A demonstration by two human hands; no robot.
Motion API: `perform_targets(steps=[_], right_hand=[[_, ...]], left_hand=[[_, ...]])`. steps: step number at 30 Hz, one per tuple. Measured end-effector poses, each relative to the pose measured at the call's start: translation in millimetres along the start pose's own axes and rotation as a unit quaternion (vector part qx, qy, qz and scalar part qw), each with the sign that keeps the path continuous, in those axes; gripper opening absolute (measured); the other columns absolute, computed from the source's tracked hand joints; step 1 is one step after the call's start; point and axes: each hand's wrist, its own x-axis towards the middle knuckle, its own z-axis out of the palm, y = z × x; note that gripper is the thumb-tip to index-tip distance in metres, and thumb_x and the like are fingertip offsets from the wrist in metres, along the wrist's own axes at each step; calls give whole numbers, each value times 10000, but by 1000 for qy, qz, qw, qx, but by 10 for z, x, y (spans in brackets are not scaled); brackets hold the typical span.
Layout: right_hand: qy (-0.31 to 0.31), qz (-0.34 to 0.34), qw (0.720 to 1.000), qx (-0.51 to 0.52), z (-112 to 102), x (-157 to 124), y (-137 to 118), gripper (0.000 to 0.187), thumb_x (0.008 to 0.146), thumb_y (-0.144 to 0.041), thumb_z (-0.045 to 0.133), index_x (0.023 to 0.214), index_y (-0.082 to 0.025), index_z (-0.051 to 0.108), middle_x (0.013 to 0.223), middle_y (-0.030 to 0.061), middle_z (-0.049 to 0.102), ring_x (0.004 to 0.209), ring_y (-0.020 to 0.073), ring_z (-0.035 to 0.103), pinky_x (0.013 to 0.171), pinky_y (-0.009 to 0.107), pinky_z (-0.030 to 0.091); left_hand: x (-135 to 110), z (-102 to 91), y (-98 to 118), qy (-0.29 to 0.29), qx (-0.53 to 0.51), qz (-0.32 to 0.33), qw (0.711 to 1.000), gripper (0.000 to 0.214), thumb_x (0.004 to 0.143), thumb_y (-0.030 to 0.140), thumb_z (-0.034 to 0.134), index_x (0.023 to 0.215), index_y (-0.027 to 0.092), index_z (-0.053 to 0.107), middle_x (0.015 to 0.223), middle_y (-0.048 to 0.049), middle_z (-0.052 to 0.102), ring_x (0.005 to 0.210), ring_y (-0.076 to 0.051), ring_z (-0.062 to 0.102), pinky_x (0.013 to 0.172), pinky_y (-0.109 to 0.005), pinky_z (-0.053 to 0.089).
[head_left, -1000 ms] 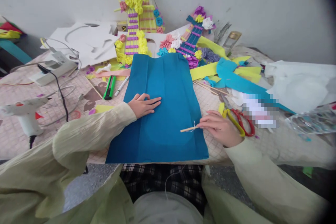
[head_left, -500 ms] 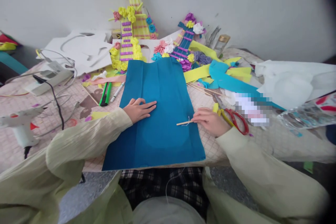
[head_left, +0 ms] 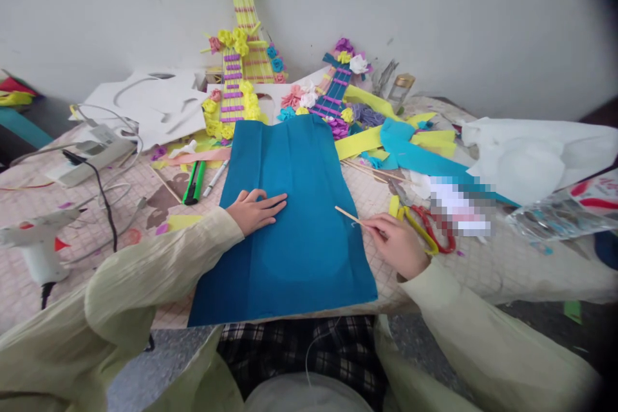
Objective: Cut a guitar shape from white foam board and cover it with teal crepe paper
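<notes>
A large blue felt sheet [head_left: 294, 206] lies flat on the table in front of me, its near edge hanging over the table edge. My left hand [head_left: 253, 209] rests flat on the sheet's left side, fingers stretched out toward the right. My right hand [head_left: 396, 243] sits at the sheet's right edge, pinched on a thin wooden stick [head_left: 348, 215] that slants up and left over the felt.
Red-and-yellow scissors [head_left: 425, 232] lie just right of my right hand. A glue gun [head_left: 36, 246] sits far left with cables and a power strip [head_left: 84, 158]. A green cutter [head_left: 193, 181] and pen lie left of the felt. Flowered guitar-shaped crafts [head_left: 241, 71] lean on the wall behind.
The stick has swung from lying level and pointing left to slanting up and left, as my right hand drew slightly nearer. My left hand has stayed on the felt.
</notes>
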Motion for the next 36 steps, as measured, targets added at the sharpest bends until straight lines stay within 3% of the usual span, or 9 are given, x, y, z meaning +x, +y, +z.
perform_targets(steps=[6, 15, 17, 21, 24, 28, 32, 36], right_hand=[[-29, -16, 999, 5, 29, -52, -75, 195, 831, -169, 444, 869, -182, 635, 827, 58, 631, 770, 166, 586, 703, 320, 487], [80, 62, 993, -61, -177, -60, 141, 222, 839, -218, 408, 941, -190, 603, 892, 90, 586, 840, 220, 561, 731, 389, 464], [36, 54, 998, -24, -176, 4, 113, 195, 825, -238, 448, 933, -182, 600, 858, 80, 576, 796, 203, 561, 702, 358, 470], [-114, 32, 992, 53, -54, 146, -67, 135, 791, -211, 520, 880, -187, 618, 759, 23, 560, 616, 124, 533, 574, 257, 450], [-145, 19, 989, 32, 37, 205, -146, 111, 783, -164, 516, 736, -191, 613, 751, 12, 561, 632, 117, 534, 592, 246, 433], [-130, 21, 991, -38, -42, 193, 35, 113, 813, -169, 453, 767, -185, 556, 779, 30, 581, 692, 142, 557, 605, 260, 419], [-46, 144, 970, -189, -318, 134, 357, 163, 789, -302, 496, 675, -186, 498, 659, 56, 572, 624, 205, 550, 533, 307, 382], [-58, 101, 988, -102, -398, -8, 232, 142, 834, -314, 417, 845, -188, 483, 795, 58, 584, 715, 190, 563, 622, 316, 424]], left_hand=[[-3, -35, 20, -4, 23, 1, 1000, 483, 907, 428, 108, 1311, 294, 336, 1394, 64, 304, 1016, -253, 341, 713, -361, 259], [-8, 15, 8, 4, -19, -6, 1000, 450, 906, 419, 159, 1327, 327, 288, 1378, 23, 346, 1017, -244, 343, 763, -355, 255], [-6, 14, 8, 5, -20, -5, 1000, 449, 907, 410, 159, 1325, 321, 298, 1375, 17, 351, 1013, -244, 341, 760, -355, 253], [-2, -7, 15, 1, -14, -3, 1000, 453, 910, 408, 148, 1321, 311, 313, 1376, 20, 349, 1002, -240, 338, 755, -355, 252], [-1, -20, 22, -7, -12, -5, 1000, 451, 910, 405, 156, 1319, 303, 319, 1384, 26, 334, 1005, -241, 340, 744, -349, 253], [-4, -17, 26, -8, -18, -8, 1000, 439, 911, 392, 181, 1326, 312, 299, 1385, 21, 333, 1014, -245, 333, 744, -351, 256], [-3, -18, 23, -6, -28, -9, 1000, 435, 909, 382, 207, 1330, 308, 292, 1385, 23, 332, 1021, -249, 331, 749, -352, 253], [13, -63, 34, -20, -43, -9, 999, 431, 910, 358, 208, 1314, 281, 336, 1391, 29, 320, 1049, -252, 326, 773, -355, 245]])
